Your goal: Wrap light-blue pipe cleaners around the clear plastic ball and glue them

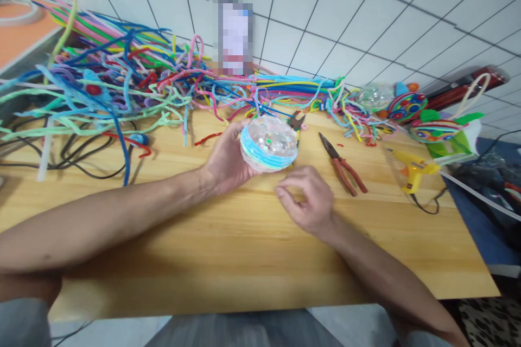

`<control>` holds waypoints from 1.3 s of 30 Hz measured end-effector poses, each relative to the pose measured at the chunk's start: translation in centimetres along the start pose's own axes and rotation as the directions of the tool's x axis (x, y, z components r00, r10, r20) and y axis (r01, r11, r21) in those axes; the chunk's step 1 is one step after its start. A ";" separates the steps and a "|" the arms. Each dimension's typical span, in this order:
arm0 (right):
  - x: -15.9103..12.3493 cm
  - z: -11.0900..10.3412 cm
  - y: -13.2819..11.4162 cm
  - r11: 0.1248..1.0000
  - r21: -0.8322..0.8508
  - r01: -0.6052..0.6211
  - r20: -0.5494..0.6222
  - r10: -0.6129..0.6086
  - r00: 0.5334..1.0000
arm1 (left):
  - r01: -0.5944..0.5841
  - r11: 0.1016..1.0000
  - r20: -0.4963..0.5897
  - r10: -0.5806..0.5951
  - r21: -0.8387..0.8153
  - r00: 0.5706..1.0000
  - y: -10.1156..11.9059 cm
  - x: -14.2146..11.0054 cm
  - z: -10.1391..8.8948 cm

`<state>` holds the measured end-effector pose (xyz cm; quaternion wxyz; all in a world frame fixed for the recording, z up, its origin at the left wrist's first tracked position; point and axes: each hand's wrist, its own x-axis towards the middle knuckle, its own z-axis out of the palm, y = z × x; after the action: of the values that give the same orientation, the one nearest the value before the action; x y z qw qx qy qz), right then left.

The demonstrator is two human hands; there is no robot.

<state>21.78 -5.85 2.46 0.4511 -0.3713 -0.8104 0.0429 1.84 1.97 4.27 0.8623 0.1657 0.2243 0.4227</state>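
Note:
My left hand (pixel 228 165) is wrapped round a clear plastic ball (pixel 273 135), holding it above the table. Light blue fuzzy pipe cleaner bands (pixel 266 158) circle the ball's lower part, with a pale greenish strip below them. The upper part of the ball is bare and shiny. Just below and right of the ball is my right hand (pixel 307 198), apart from it. Its thumb and forefinger are pinched into a loop, and nothing shows between them. Long-nosed pliers (pixel 344 165) with red handles lie right of that hand. Behind the ball are cutters (pixel 297 120), partly hidden.
A tangled heap of colourful pipe cleaners (pixel 101 81) covers the back left, over black cables (pixel 77 154). A bundle of straight pipe cleaners (pixel 288 89) lies by the tiled wall. Decorated balls (pixel 407 107) and a yellow glue gun (pixel 415 169) with its cord are on the right.

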 end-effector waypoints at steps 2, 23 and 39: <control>-0.5 0.8 -0.7 0.998 0.048 -0.027 0.157 0.019 0.987 | -0.005 1.000 -0.002 0.005 -0.018 1.000 -0.1 0.0 0.1; 0.7 2.1 -1.2 0.014 0.480 -0.877 0.691 0.610 0.388 | -0.017 0.997 0.161 0.005 0.069 0.987 -0.8 -1.6 1.9; 1.6 -3.0 6.9 0.920 -0.125 -0.371 -0.164 0.350 0.922 | -0.004 1.000 0.068 0.004 0.003 0.998 -0.2 0.3 -0.3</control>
<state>27.44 -0.59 2.54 0.4605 -0.5502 -0.6956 0.0372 2.03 2.15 3.87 0.8684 0.1818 0.1949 0.4181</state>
